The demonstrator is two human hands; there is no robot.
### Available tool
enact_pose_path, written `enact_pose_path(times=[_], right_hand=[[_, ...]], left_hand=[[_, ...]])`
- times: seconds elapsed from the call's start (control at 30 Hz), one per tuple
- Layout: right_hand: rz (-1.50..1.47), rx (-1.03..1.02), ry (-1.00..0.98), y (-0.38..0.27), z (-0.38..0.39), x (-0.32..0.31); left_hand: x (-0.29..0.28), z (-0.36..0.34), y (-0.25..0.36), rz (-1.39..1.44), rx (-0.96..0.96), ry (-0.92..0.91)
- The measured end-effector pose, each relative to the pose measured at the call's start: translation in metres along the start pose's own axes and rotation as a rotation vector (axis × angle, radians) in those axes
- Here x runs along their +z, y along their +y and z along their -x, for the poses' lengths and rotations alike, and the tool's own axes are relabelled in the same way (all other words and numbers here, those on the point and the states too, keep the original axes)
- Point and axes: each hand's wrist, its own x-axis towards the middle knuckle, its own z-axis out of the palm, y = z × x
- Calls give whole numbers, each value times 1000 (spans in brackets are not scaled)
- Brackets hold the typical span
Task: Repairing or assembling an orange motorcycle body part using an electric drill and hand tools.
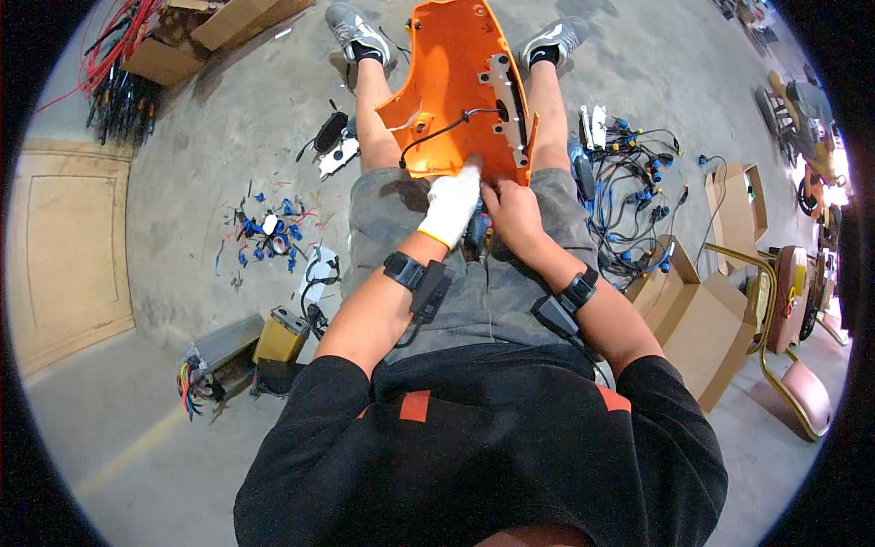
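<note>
A large curved orange plastic panel [451, 68] rests between my legs, its hollow inner side facing up. A black cable [439, 135] runs across that inside, and a pale strip with dark round fittings [500, 100] lines its right side. My left hand [448, 206], in a white glove, is closed on the panel's near edge. Beside it, my bare right hand [513, 211] is closed against the same edge; what its fingers hold is hidden. Below and between the hands, a dark and blue object [476, 235] shows only partly, in my lap.
Blue connectors [273, 228] and scraps lie on the floor at left, near a metal box [281, 335]. At right are tangled black cables with blue connectors [638, 201], open cardboard boxes [697, 319] and a chair [791, 310]. A box [169, 55] and red wires stand far left.
</note>
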Motion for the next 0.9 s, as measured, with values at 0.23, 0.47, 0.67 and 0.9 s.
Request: enact_pose_path(times=[0.23, 0.47, 0.67, 0.9], right_hand=[[-86, -93, 51, 11, 3, 1], [-181, -81, 36, 0, 10, -7], [-179, -120, -35, 1, 11, -7], [-378, -10, -196, -4, 14, -13]], left_hand=[[-2, -7, -10, -161, 114, -58], [5, -13, -15, 171, 162, 63], [2, -21, -18, 421, -157, 27], [3, -22, -14, 659, -212, 95]])
